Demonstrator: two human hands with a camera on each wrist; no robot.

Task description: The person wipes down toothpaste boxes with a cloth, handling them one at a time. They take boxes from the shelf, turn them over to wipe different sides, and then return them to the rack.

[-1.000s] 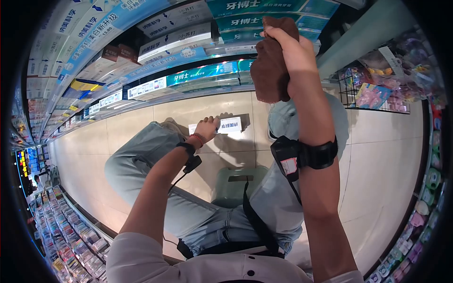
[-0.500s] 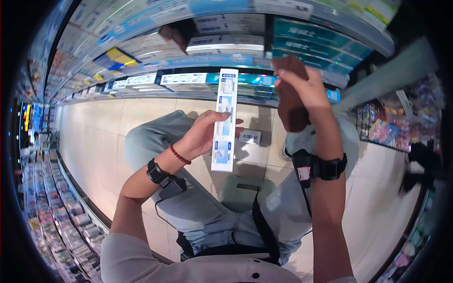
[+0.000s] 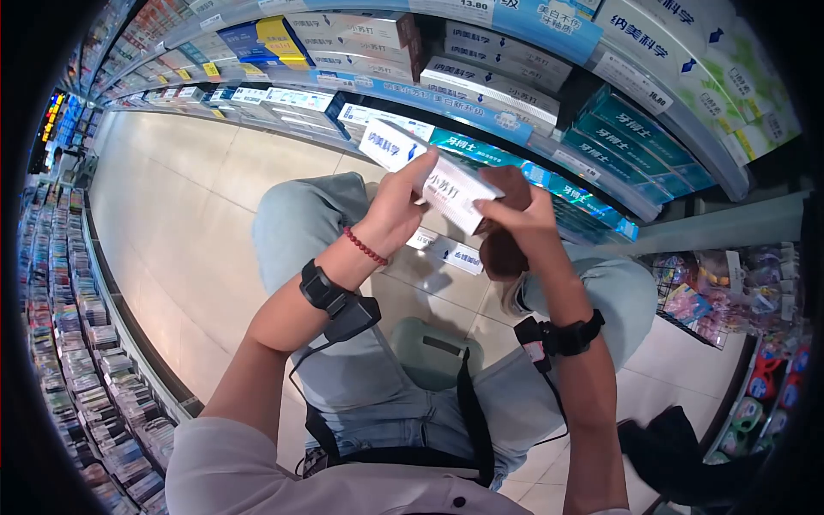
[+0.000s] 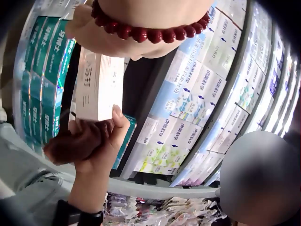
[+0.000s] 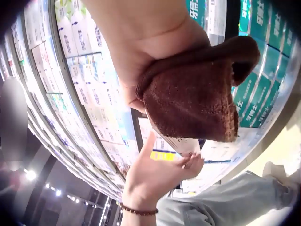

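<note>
My left hand (image 3: 395,206) grips a long white toothpaste box (image 3: 448,196) with blue and grey print, its thumb across the top face. The box is tilted in front of the lowest shelf. My right hand (image 3: 532,225) holds a folded brown cloth (image 3: 505,253) against the box's near end, its thumb on the box. The left wrist view shows that thumb at the edge of the box (image 4: 99,87), with the cloth (image 4: 75,146) bunched below. In the right wrist view the cloth (image 5: 193,101) hides much of the box. Another white box (image 3: 446,251) lies on the floor below.
Shelves hold stacked white boxes (image 3: 489,90) and teal boxes (image 3: 635,142). Between my legs is a pale green stool (image 3: 438,352). A wire basket of packets (image 3: 704,283) hangs at right. Dark fabric (image 3: 678,451) shows at lower right, and a packed rack (image 3: 86,343) lines the left.
My left hand has lifted the toothpaste box from the floor and turned it from upright to slanted. My right hand has brought the cloth down from the shelf front to the box's end.
</note>
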